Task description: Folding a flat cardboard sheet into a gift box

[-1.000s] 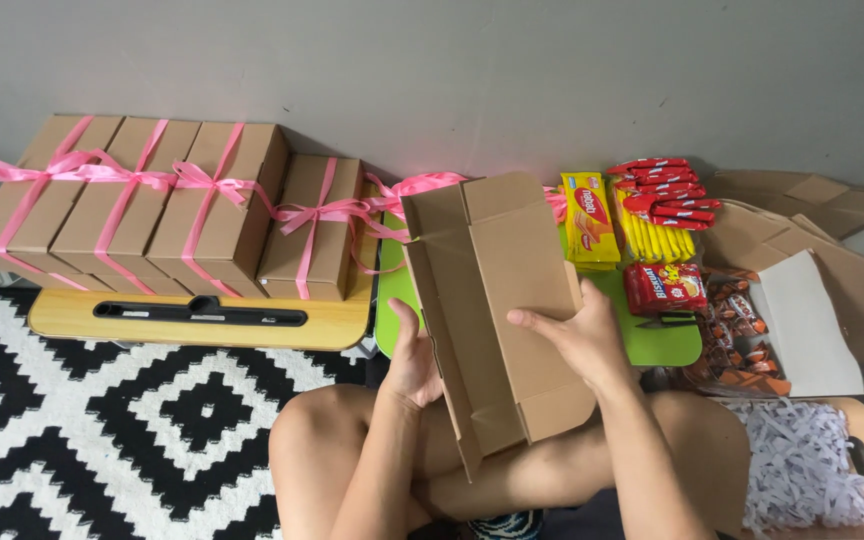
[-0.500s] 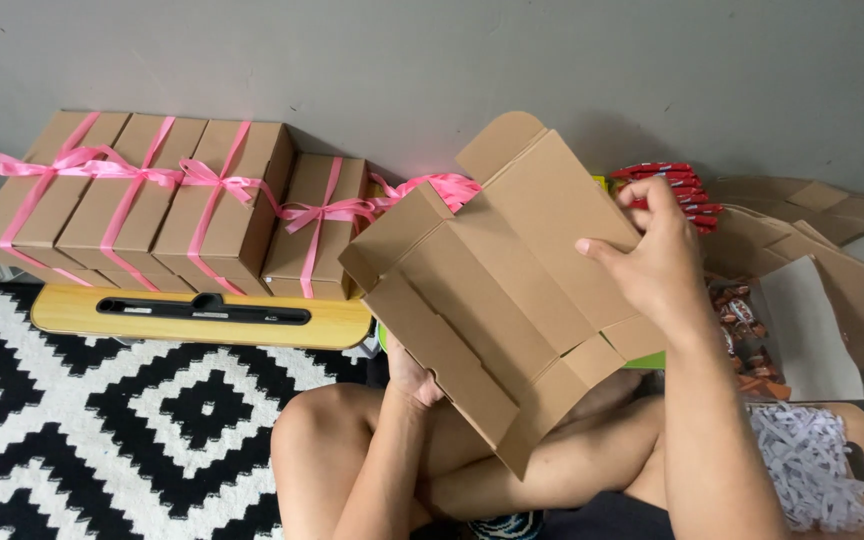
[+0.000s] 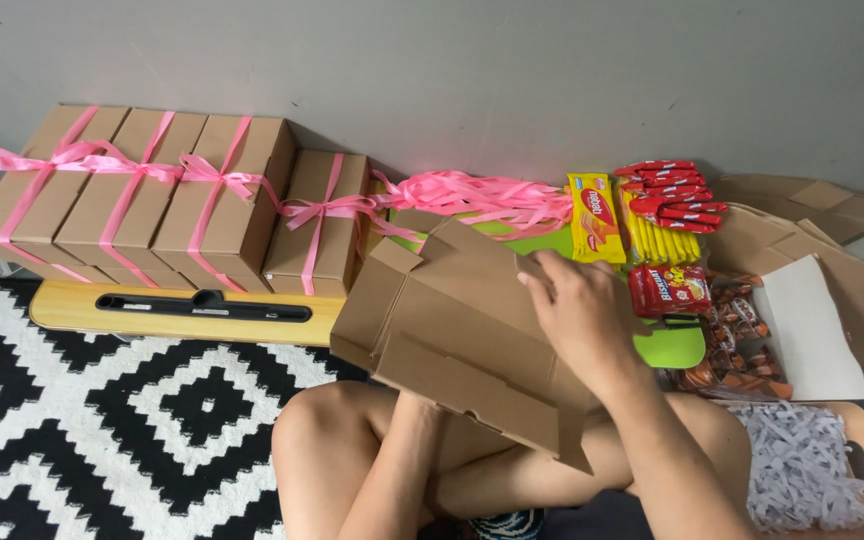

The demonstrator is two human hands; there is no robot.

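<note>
- Brown unfolded cardboard box [image 3: 452,340] lies tilted over the person's bare knees, its flaps partly raised.
- Right hand [image 3: 580,312] rests on top of the box's far side, fingers curled down onto a flap, pressing rather than clasping it.
- Left hand is hidden beneath the box; only the forearm shows, so I cannot tell its grip.
- White shredded paper [image 3: 802,465] sits just right of the knee; a black-and-white patterned rug [image 3: 82,420] spreads to the left.
- Red snack packets [image 3: 667,288] and a yellow biscuit pack [image 3: 594,217] lie beyond the hand.
- Four closed brown boxes tied with pink ribbon [image 3: 182,190] stand against the grey wall, on a wooden tray [image 3: 62,308].
</note>
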